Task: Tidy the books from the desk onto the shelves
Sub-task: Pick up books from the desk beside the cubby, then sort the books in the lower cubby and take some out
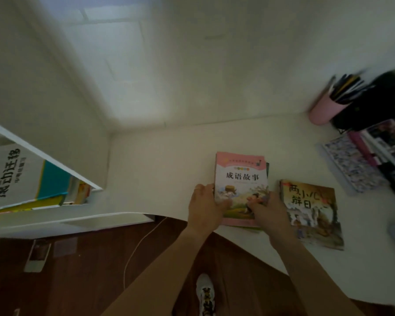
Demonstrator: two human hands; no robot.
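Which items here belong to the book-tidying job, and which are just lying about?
Job: pink book stack, held by left hand and right hand; brown picture book; shelf with books.
Lying about: pink pen cup; patterned folder; white cable.

Head view, steeply down, desk near.

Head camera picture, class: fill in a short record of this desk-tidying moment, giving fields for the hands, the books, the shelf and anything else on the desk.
left hand: grips left edge of the pink book stack
right hand: grips the stack's lower right corner
stack: lies flat on the white desk
brown book: flat on desk, right of stack, untouched
shelf: at left, already holds books
pink pen pot: far right corner, full of pens
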